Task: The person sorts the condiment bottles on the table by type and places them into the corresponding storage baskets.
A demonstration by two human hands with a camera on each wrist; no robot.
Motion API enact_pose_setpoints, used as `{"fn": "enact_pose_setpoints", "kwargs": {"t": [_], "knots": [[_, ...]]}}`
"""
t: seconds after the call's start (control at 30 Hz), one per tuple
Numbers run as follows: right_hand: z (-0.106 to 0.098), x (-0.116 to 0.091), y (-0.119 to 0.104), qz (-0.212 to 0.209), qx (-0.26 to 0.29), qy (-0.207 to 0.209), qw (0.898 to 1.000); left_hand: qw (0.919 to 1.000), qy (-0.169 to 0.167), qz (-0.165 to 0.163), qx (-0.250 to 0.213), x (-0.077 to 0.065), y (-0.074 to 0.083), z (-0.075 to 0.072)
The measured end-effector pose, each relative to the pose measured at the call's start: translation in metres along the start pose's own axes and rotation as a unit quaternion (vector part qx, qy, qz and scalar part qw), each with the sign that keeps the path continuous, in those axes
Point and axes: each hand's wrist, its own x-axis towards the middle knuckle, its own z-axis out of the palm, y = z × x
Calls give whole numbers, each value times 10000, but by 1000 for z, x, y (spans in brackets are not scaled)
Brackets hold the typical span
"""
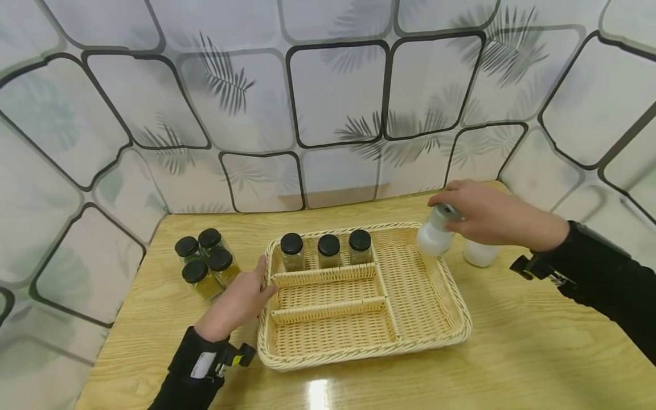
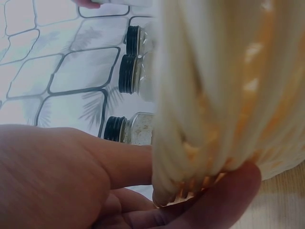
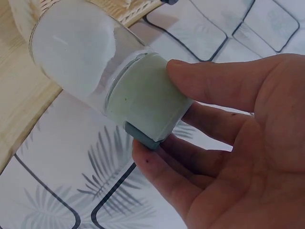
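My right hand (image 1: 492,213) pinches the pale green lid (image 3: 147,95) of a clear glass jar (image 1: 434,238) filled with white powder. The jar is tilted above the right rim of a pale wicker basket (image 1: 353,354), overlapping that rim in the head view. At the basket's left side, my left hand (image 1: 240,302) grips the woven wall (image 2: 205,119) between thumb and fingers. Three black-lidded glass jars (image 1: 329,253) stand in a row in the basket's back left compartment.
Several black-lidded jars (image 1: 202,279) cluster on the wooden table (image 1: 154,353), left of the basket. Another white-filled jar (image 1: 479,254) stands right of the basket, partly behind my right hand. A patterned cloth (image 1: 338,97) rises behind the table and at its sides.
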Motion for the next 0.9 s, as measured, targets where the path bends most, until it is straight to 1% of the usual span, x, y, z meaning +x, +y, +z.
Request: {"fn": "enact_pose_setpoints", "kwargs": {"t": [0.13, 0.33, 0.67, 0.9], "knots": [[2, 2, -12, -127, 165, -8, 9998, 10000, 7, -21, 10, 0, 0, 0], [7, 6, -24, -340, 187, 36, 9992, 10000, 14, -2, -13, 0, -1, -1], [21, 19, -30, -464, 347, 48, 9983, 10000, 49, -38, -52, 1, -1, -1], [34, 26, -30, -429, 456, -105, 9980, 9999, 57, -83, -78, 1, -1, -1]]}}
